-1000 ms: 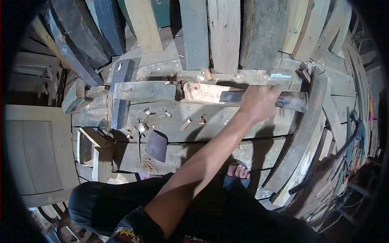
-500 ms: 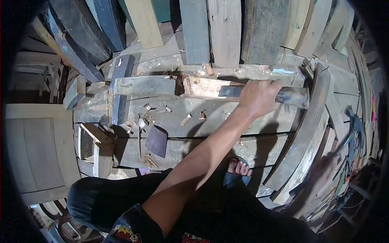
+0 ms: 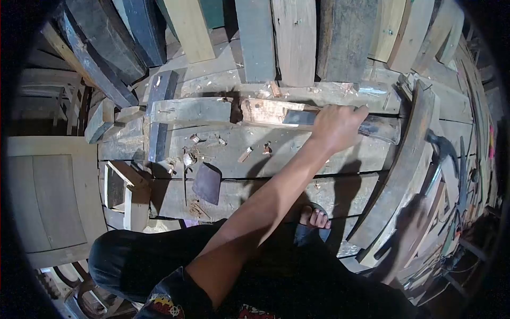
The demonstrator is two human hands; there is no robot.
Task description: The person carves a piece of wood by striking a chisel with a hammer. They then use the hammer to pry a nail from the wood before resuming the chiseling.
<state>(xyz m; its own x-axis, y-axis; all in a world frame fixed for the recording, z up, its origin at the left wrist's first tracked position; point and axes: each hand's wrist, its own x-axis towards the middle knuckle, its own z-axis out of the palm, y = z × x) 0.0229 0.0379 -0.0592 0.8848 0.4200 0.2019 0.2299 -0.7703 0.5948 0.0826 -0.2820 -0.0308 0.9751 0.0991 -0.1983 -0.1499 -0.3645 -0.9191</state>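
Note:
My left hand (image 3: 339, 126) is wrapped around a chisel (image 3: 378, 128). Its flat blade lies almost level against the pale, freshly cut face of a wooden piece (image 3: 263, 110), and the handle end points right. A dark notch cuts through that piece just left of the pale face. On the right, my right hand (image 3: 411, 217) grips a claw hammer (image 3: 433, 173) by its handle. The metal head is raised beyond the curved wooden board, apart from the chisel. Some of the right hand is dim and blurred.
Wood chips (image 3: 245, 154) and a dark flat plate (image 3: 207, 184) lie on the plank surface (image 3: 287, 165). Upright boards (image 3: 297, 42) line the back. A curved board (image 3: 396, 175) stands between my hands, and a small wooden box frame (image 3: 127, 194) sits left. My foot (image 3: 314, 218) rests in front.
The hammer and my right hand have swung left, nearer the chisel's handle end. My left hand and the chisel have shifted slightly left along the wooden piece.

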